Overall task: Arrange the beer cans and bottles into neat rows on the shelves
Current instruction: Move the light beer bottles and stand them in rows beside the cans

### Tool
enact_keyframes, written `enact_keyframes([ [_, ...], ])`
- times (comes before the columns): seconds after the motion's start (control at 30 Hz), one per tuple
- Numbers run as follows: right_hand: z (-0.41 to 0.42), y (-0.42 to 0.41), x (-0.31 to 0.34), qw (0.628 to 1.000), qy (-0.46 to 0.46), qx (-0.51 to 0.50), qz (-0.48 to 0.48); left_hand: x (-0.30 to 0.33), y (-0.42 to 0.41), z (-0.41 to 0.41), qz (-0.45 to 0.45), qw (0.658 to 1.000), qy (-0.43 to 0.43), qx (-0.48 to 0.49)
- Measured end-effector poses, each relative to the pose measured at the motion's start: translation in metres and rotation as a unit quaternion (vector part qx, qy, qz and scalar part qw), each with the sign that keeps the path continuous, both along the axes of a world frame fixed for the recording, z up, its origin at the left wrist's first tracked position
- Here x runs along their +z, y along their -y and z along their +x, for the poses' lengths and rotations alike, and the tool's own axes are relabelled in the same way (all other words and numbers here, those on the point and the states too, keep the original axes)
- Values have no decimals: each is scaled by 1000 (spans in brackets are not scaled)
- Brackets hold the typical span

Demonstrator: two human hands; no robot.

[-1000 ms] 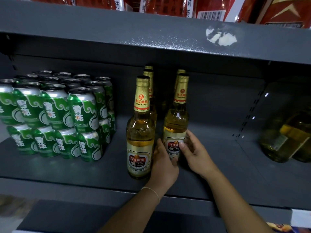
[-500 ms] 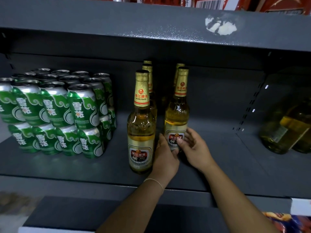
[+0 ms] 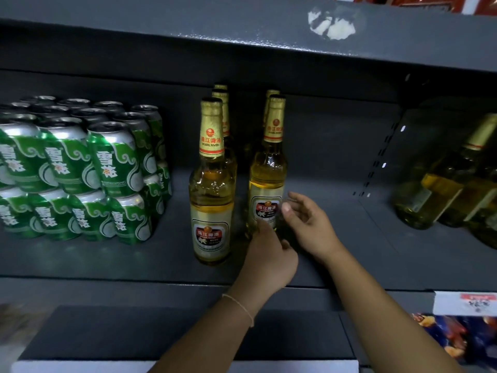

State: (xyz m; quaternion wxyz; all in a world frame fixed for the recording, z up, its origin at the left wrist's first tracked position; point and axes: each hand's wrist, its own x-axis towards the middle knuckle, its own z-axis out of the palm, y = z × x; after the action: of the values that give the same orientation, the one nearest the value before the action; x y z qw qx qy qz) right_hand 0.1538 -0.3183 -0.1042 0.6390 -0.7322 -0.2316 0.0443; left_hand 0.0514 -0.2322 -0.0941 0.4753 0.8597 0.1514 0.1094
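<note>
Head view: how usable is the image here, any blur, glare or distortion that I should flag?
Head view: dim, with the shelf back in deep shadow; wide-angle bending curves the upper shelf edge; the cans show bright glare on their tops; the right hand has motion-blurred fingers; the bottles at far right are soft and stretched; the front bottle label is sharp and readable.

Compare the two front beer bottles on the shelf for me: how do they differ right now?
The left front bottle stands nearer the shelf edge; the right front bottle sits further back. The left one stands free, untouched; the right one has the left hand at its base and the right hand open beside its label. The left one's label shows whole; the right one's is partly hidden. Both are upright, gold-foiled, with the same red label.
</note>
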Motion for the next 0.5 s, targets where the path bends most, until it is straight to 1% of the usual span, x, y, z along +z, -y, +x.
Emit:
enact_keyframes([
  [0.13, 9, 39, 14, 996, 26, -86, 10, 12, 26, 8, 12, 996, 49, -67],
  [0.33, 32, 120, 49, 983, 77, -163, 24, 30, 75, 66, 22, 984, 144, -100],
  [0.43, 50, 161, 65, 971, 108, -212, 22, 42, 110, 99, 15, 977, 178, -116],
  [0.5, 66, 190, 72, 955, 143, -260, 11, 49, 132, 118, 12, 974, 183, -135],
])
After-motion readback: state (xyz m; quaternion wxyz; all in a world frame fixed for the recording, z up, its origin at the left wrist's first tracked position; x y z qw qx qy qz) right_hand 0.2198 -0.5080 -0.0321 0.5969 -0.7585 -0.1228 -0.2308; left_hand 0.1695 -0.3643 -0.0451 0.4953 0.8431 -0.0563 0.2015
